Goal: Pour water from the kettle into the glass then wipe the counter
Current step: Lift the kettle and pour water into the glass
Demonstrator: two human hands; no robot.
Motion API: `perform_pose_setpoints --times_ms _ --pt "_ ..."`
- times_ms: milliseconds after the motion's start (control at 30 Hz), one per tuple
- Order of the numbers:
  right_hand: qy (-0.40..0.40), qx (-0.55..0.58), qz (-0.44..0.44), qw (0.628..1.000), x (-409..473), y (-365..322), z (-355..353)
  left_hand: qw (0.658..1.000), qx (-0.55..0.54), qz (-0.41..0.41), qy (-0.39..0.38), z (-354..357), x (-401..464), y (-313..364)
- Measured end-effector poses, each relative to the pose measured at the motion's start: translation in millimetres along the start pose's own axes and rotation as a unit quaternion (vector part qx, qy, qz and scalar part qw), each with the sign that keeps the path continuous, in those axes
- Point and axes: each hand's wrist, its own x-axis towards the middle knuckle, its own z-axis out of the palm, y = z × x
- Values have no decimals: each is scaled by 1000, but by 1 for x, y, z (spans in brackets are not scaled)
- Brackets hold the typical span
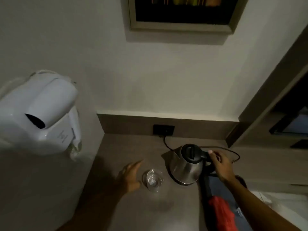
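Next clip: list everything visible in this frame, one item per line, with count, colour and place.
kettle: one, steel with black lid and handle, on its base, counter centre-right
glass: one, clear, upright on the counter left of the kettle
counter: one, grey-brown, below the wall
power socket: one, black, on the backsplash, kettle cord plugged in
hair dryer: one, white, in a wall holder, left
framed picture: one, dark with grey frame, on the wall, top
red cloth: one, lying on a blue item, right of the counter
left hand: open, just left of the glass, apart from it
right hand: fingers around the kettle handle
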Motion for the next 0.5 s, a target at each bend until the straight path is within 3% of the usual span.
perform_pose_setpoints --times_ms 67,167,333,500 --pt "-12 49 35 998 4 12 4 998 -22 17 -48 18 2 -8" --pt "-17 110 92 989 9 29 10 996 -66 11 -52 43 2 -11" --pt "14 140 112 984 21 46 20 989 -140 -6 -43 56 13 -1" --pt "48 111 92 988 28 42 27 989 -145 -22 -16 59 15 7"
